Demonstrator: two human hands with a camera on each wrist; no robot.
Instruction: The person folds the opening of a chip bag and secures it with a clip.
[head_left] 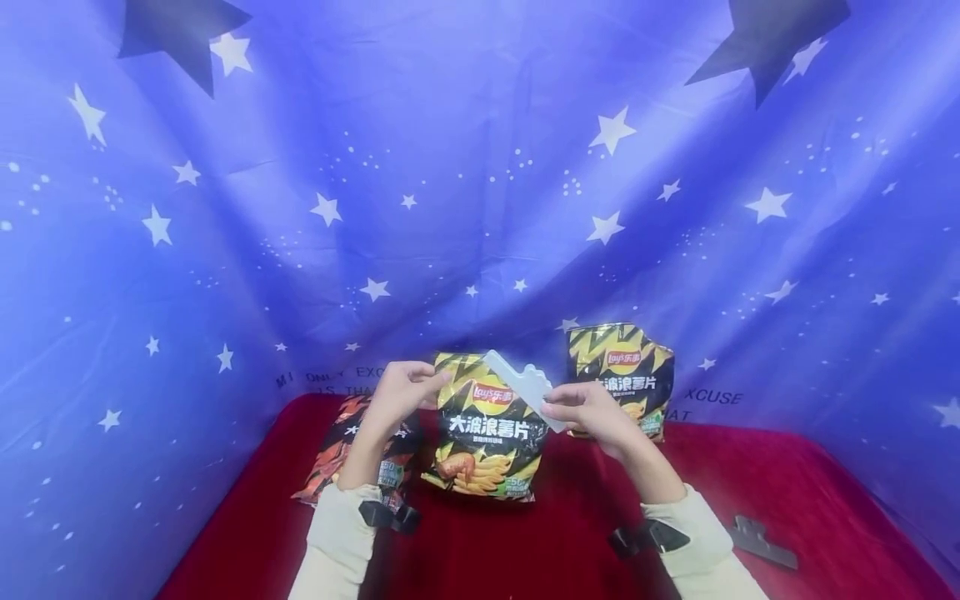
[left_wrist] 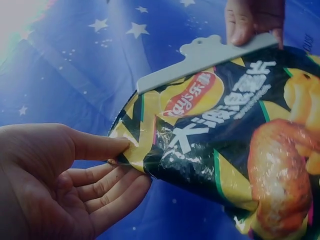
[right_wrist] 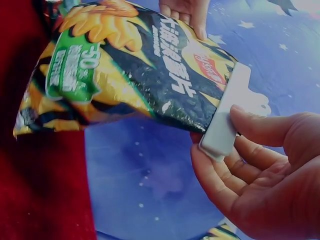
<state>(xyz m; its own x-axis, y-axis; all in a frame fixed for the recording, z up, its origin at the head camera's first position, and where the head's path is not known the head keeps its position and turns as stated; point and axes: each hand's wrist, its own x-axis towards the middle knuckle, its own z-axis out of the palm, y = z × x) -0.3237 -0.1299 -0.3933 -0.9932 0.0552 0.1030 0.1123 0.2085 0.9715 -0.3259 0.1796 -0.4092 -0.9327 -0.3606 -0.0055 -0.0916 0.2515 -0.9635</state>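
Note:
A black and yellow potato chip bag [head_left: 487,450] is held up over the table, its front facing me. My left hand [head_left: 401,390] pinches the bag's upper left corner between thumb and fingers, as the left wrist view shows. A white bag clip [head_left: 517,387] lies slantwise across the bag's top right corner. In the right wrist view, my right hand [right_wrist: 270,170] grips the clip near its lower end, thumb on the front and fingers behind. The bag's top edge runs in under the clip [right_wrist: 227,115].
Behind my left forearm a red and black chip bag [head_left: 337,458] lies on the red-covered table [head_left: 480,558]. Another black and yellow chip bag [head_left: 588,350] stands at the back right. A dark grey clip [head_left: 765,546] lies at the right. A blue starry cloth [head_left: 450,167] hangs behind.

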